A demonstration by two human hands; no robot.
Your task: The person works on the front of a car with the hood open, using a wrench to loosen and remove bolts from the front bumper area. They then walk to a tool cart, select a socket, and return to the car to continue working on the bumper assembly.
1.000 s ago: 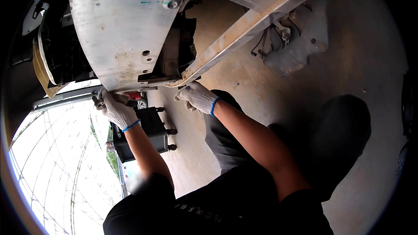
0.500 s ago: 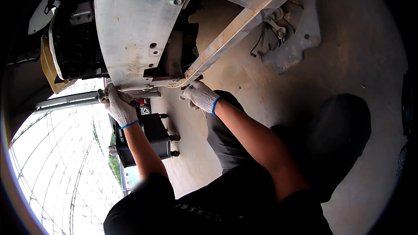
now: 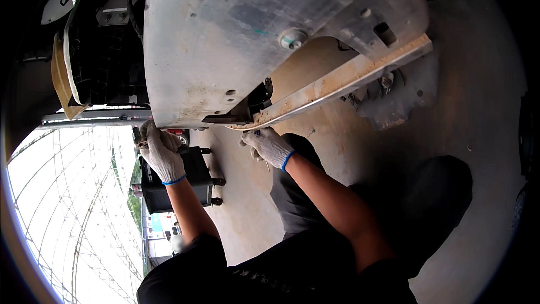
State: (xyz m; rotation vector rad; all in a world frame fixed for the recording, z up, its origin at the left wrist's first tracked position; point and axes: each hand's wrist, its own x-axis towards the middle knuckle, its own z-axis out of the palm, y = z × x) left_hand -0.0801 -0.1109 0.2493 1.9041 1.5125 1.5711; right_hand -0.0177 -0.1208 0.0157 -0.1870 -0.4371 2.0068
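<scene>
A large grey metal panel (image 3: 208, 39) with bolts and holes hangs in front of me, a long dusty metal rail (image 3: 337, 81) running along its right side. At the panel's lower left corner is my left hand (image 3: 162, 155), in a white knitted glove with a blue cuff. Its fingers are curled around something greyish that I cannot make out. My right hand (image 3: 269, 146), gloved alike, is closed at the rail's lower end, close under its edge. A small dark bit shows by those fingers, but what they grip is hidden.
A black wheeled cart (image 3: 180, 183) stands beyond my left forearm. Dark vehicle parts and a yellowish curved piece (image 3: 61, 76) are at the upper left. A bent grey metal part (image 3: 402, 95) sits behind the rail, above the concrete floor (image 3: 247, 202). My bent knees are below.
The panel and rail have come nearer and lower, shifting right in view. Both my hands have moved slightly down and right with them, still at the same lower edges.
</scene>
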